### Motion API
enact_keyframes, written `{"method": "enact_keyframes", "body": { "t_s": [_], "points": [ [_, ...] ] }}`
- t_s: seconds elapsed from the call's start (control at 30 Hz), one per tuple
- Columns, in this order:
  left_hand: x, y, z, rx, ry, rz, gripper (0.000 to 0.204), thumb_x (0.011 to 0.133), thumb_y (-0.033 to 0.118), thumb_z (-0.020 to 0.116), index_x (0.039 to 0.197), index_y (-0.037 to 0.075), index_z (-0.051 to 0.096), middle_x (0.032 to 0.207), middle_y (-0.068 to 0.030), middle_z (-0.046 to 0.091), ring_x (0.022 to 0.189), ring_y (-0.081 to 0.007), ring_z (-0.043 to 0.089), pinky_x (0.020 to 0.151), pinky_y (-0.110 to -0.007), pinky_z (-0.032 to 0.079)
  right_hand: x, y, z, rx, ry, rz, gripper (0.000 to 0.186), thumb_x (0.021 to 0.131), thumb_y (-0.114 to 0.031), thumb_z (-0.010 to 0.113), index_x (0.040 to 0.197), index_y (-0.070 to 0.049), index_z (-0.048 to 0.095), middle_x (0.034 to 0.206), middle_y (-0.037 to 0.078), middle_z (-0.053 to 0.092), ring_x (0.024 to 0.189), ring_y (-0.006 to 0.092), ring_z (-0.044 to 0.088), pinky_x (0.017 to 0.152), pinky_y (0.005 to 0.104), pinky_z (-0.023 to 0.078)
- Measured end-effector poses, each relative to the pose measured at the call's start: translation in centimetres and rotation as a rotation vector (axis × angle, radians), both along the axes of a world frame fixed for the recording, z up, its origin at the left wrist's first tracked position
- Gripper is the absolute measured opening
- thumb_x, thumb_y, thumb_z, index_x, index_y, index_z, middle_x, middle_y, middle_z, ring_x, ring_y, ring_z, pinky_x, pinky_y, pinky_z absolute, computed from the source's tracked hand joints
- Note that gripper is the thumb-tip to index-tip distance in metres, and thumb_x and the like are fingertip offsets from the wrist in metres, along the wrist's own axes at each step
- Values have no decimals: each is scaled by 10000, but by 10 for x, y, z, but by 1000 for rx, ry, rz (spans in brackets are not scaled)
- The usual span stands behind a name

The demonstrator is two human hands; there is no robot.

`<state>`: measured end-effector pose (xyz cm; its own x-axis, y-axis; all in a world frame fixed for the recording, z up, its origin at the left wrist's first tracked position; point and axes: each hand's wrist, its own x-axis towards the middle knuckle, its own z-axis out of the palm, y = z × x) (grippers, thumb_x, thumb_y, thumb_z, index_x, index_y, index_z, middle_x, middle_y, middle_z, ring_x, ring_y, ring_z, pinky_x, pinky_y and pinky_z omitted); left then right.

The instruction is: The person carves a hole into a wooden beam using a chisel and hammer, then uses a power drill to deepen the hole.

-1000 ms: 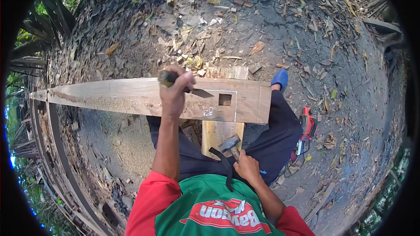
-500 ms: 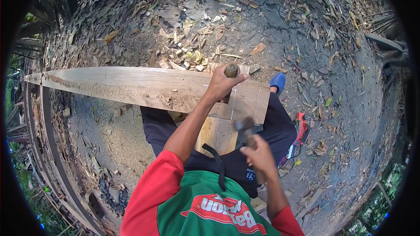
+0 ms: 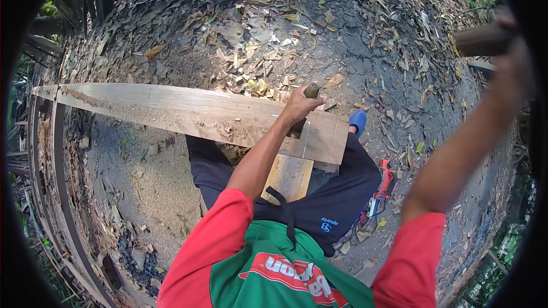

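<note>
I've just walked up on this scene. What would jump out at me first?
Probably the blurred right hand at the upper right edge, gripping a hammer well away from the work. Next, near the middle, the left hand grips a chisel over a long pale board that reaches far to the left. A red power tool stands out on the ground, right of the person's dark-trousered leg.

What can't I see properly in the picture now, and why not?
- Chisel tip: head view, covered by the left hand and wrist.
- Right hand fingers: head view, blurred and close to the dark rim.
- Hammer details: head view, smeared by blur.
- Left foot: head view, out of sight, seemingly behind the plank.
</note>
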<state>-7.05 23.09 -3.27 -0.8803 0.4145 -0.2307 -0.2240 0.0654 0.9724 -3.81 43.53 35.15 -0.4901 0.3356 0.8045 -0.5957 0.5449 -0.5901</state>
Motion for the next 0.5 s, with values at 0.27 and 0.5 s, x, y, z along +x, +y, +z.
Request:
{"method": "enact_keyframes", "body": {
  "t_s": [0.27, 0.5],
  "points": [
    [-20, 2, -34, 67, 152, 48, 287, 758, 214, 756, 972, 65, 636, 730, 13, 583, 626, -87, 535, 568, -262, 451, 8, -58, -238, 439, -1179, 67, 325, 744, -181, 629, 1028, -23, 637, 936, 213, 671, 894, 347, 644, 809, 465, 474],
    [-13, 4, -13, 52, -71, 38, 299, 738, 246, 763, 680, 77, 523, 607, 0, 544, 530, -87, 493, 498, -272, 402, 18, 15, 22, 186, -768, -265, 451, 784, -406, 682, 971, -1, 615, 696, 21, 574, 602, 119, 562, 619, 306, 478]
  ]
}}
